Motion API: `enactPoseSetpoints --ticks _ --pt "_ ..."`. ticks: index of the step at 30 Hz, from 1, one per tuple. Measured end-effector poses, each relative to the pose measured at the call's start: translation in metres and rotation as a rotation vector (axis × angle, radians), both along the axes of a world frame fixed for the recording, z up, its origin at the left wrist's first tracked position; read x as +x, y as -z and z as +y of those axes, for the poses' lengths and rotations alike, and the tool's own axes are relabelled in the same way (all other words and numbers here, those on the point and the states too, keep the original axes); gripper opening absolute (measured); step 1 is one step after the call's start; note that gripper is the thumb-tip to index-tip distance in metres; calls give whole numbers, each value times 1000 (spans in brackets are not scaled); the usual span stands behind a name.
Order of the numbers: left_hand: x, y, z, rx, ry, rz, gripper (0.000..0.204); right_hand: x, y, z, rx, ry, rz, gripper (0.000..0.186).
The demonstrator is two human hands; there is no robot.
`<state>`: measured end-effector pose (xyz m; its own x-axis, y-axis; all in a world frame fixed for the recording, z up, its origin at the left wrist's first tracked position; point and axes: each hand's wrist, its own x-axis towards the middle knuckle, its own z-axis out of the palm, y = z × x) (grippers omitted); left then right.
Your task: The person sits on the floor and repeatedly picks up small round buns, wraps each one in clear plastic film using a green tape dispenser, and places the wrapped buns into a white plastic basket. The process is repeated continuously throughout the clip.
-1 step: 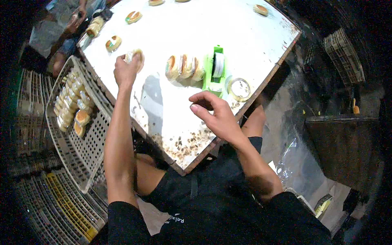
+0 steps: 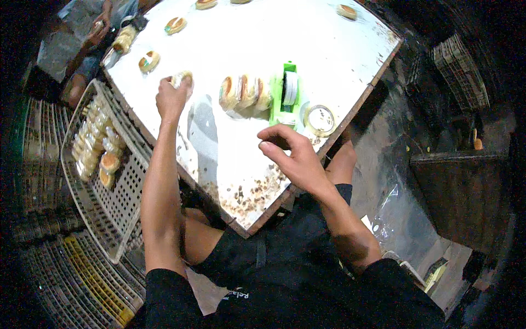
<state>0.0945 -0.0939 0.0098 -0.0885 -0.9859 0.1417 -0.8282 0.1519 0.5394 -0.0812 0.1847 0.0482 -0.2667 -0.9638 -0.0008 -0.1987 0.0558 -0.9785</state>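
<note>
My left hand (image 2: 172, 98) is closed around a bun in clear wrap (image 2: 183, 78), holding it over the table's left side. Its fingers partly hide the bun. My right hand (image 2: 290, 153) hovers above the near part of the table, thumb and forefinger curled with a small gap and nothing visible between them. Just beyond it stands a green tape dispenser (image 2: 286, 96) carrying a roll of tape. A loose tape roll (image 2: 319, 120) lies flat to the dispenser's right. Several wrapped buns (image 2: 245, 92) are lined up against its left side.
A white table (image 2: 252, 164) with a stained near corner is before me. More buns (image 2: 148, 61) lie along its far left. A plastic crate (image 2: 127, 204) at left holds several wrapped buns (image 2: 98, 137). Another person's hand (image 2: 97, 34) shows at upper left. Stacked crates (image 2: 460, 71) stand right.
My left hand and its bun sit very slightly lower in the picture, while the whole view has shifted a little. My right hand keeps the same curled pose.
</note>
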Motion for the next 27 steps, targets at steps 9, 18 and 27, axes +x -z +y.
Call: enactPoseSetpoints --ticks 9,18,27 --pt "-63 27 56 552 452 336 113 -29 44 2 -97 477 418 60" --pt "27 81 -60 265 301 271 100 -109 47 75 -197 649 801 86" --pt "122 87 -91 69 -100 -306 104 -89 22 652 1597 1739 753 97"
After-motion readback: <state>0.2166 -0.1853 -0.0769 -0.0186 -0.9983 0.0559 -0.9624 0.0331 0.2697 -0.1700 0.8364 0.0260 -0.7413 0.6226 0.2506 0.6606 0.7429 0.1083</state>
